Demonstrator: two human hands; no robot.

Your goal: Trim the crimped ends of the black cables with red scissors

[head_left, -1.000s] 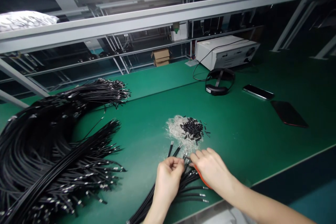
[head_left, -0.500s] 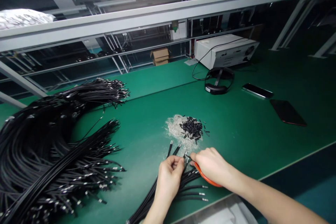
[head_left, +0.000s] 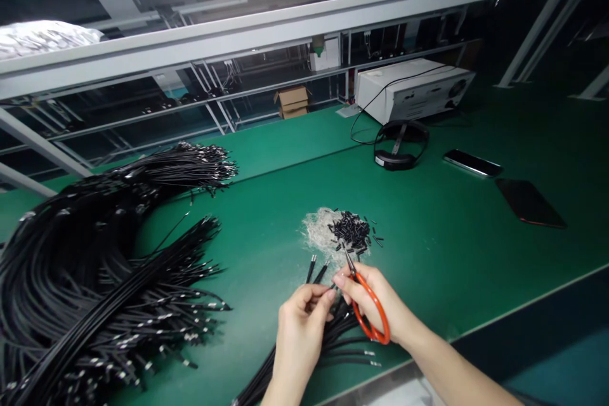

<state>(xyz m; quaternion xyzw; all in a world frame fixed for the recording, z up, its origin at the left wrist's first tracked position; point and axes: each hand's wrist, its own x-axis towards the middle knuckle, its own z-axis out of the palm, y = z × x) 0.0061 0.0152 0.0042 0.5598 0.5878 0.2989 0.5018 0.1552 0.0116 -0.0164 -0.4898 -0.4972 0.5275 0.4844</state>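
My left hand point(head_left: 301, 323) is closed in a pinch on the end of a black cable from a small bundle of black cables point(head_left: 328, 336) lying at the table's front edge. My right hand point(head_left: 380, 307) grips scissors with orange handles point(head_left: 368, 307); their blades point up and away, and its fingertips meet the left hand at the cable tip. Just beyond both hands lies a heap of pale stripped fibres and short black sleeve offcuts point(head_left: 345, 233).
A large coil of black cables with metal tips point(head_left: 95, 266) fills the left of the green table point(head_left: 451, 247). At the back right stand a white box machine point(head_left: 413, 92), a black headband device point(head_left: 400, 146), a phone point(head_left: 472, 163) and a dark tablet point(head_left: 529, 202).
My right hand has turned palm-up, bringing the orange scissors into full view with the blades pointing away. The left hand has kept its pinch on the cable end.
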